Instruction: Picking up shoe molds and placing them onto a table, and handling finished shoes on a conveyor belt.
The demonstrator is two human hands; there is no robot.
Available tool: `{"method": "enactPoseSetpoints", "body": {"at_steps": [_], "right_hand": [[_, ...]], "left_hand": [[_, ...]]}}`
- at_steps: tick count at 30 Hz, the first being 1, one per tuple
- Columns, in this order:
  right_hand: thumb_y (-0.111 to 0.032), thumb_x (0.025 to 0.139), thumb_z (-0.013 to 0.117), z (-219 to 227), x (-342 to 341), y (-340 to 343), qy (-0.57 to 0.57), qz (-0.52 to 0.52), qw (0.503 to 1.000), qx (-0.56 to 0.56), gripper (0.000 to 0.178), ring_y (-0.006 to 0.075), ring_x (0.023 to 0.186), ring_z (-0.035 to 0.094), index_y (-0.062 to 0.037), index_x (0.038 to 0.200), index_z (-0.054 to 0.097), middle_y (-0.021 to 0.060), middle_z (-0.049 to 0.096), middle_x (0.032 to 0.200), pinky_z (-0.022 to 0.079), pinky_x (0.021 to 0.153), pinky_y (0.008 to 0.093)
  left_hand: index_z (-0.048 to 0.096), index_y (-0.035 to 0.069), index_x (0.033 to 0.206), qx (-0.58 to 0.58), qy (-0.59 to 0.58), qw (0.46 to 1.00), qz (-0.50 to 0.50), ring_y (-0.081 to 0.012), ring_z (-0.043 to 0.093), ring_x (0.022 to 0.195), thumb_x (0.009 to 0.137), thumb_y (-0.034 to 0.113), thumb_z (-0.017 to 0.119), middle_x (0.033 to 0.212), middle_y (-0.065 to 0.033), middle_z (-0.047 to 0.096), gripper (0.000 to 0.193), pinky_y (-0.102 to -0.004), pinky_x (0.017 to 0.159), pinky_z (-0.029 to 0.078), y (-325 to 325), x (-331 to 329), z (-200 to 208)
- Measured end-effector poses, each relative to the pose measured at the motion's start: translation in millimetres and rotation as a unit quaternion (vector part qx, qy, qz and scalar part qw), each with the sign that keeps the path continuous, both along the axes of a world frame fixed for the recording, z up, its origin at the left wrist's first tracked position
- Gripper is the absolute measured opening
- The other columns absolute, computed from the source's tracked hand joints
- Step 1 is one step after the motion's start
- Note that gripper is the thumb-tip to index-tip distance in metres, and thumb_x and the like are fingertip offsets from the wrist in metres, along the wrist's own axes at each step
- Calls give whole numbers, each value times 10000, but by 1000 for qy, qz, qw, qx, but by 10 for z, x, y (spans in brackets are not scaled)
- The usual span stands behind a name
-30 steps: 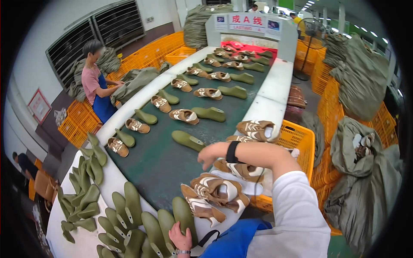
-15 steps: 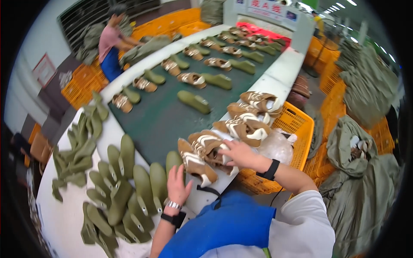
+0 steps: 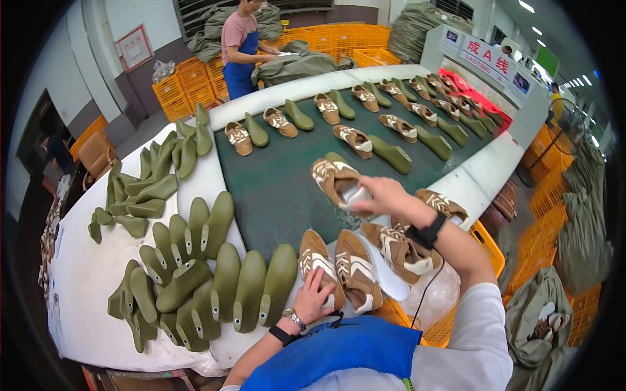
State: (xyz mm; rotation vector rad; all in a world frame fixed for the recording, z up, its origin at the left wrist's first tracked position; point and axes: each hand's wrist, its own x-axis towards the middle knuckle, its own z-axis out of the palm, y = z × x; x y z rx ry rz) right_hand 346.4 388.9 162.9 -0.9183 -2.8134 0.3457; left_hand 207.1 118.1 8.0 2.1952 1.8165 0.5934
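Observation:
My right hand [image 3: 388, 197] grips a brown and white shoe upper [image 3: 334, 180] by its heel and holds it above the dark green conveyor belt [image 3: 274, 208]. That upper partly hides a green shoe last. Near the belt's front edge, my left hand [image 3: 312, 298] has its fingers curled over the heel of another brown and white upper [image 3: 315, 253]. A similar upper [image 3: 356, 264] lies just right of it. Green lasts [image 3: 251, 287] stand in a group at the left hand's left. More uppers [image 3: 398, 247] rest to the right.
Pairs of uppers and lasts [image 3: 390, 154] line the belt toward a white machine [image 3: 476, 72]. Loose lasts [image 3: 156, 182] cover part of the white tabletop [image 3: 78, 306]. An orange crate [image 3: 488, 251] with a plastic bag [image 3: 430, 293] stands at right. A co-worker [image 3: 241, 49] handles grey-green cloth beyond the belt.
The view has turned right. My right hand has lifted an upper from the row and carried it forward over the belt. My left hand has moved from beside the lasts onto an upper.

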Motion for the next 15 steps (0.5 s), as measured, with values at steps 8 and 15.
{"method": "enactPoseSetpoints", "body": {"at_steps": [8,15], "right_hand": [[-354,673,724,-1070,-1443,1252,-12,-91,990,-106,531,341,946,583,-79,1085,531,175,621,985,463,808,406],[-138,769,592,-1939,-1604,1608,-16,-274,961,-33,495,362,1121,470,-179,1239,441,154,402,1292,395,919,463]], "left_hand": [[524,195,1135,-25,-40,999,2,-368,324,1251,591,309,763,1372,-179,319,605,-422,918,404,16,-119,-61],[519,248,1192,-79,-22,997,10,-351,327,1254,672,428,693,1384,-149,318,577,-427,946,366,44,-152,-49]]}}
